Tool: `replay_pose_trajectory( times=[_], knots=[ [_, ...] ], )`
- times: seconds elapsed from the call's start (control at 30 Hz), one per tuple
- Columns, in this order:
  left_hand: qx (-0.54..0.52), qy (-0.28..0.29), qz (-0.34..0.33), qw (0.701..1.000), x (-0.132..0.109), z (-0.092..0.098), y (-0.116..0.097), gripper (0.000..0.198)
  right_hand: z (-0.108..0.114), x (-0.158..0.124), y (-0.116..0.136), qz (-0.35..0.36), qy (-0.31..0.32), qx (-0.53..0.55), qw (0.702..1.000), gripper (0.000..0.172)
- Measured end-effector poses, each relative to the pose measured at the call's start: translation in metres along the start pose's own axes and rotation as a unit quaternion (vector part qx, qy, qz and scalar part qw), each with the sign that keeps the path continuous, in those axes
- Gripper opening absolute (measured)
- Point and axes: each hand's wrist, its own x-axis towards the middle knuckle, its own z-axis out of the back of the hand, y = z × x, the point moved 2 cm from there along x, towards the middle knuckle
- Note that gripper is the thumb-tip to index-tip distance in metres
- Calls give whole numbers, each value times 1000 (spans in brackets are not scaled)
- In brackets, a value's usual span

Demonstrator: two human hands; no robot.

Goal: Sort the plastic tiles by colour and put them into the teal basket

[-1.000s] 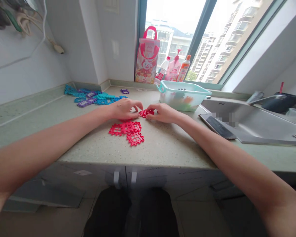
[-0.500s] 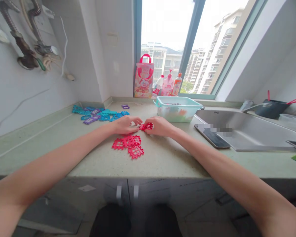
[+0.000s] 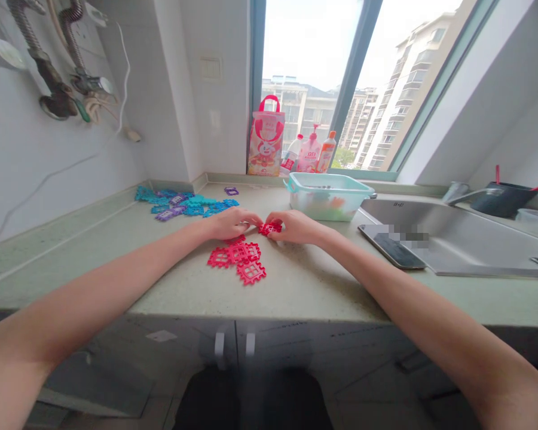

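Observation:
Red toothed pieces (image 3: 269, 228) are between my hands at the middle of the counter. My right hand (image 3: 293, 227) grips them from the right with bent fingers. From the left, my left hand (image 3: 237, 223) reaches them with its fingertips, its fingers drawn together at their edge. More red window-like pieces (image 3: 251, 272) lie overlapping on the counter just in front of my left hand. Blue, teal and purple pieces (image 3: 173, 211) are spread in a pile at the back left, with one purple piece (image 3: 231, 191) lying apart behind my left hand.
A pale teal tub (image 3: 332, 204) stands behind my right hand. Right of it are a metal sink (image 3: 457, 239) and a phone (image 3: 397, 249) at its edge. A pink bag (image 3: 266, 143) and bottles (image 3: 309, 154) line the window.
My left hand's fingers have closed in from an opened pose to the red pieces. The whole view has shifted slightly, so the scene sits a little further right.

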Motion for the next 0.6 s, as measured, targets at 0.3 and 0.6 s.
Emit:
replay_pose_trajectory(
  times=[0.3,0.6],
  knots=[
    [60,2,58,996,1,0,11,41,1,-3,3,65,12,6,998,29],
    [57,-2,81,995,-2,3,14,43,27,-6,-10,192,-119,-58,972,33]
  ],
)
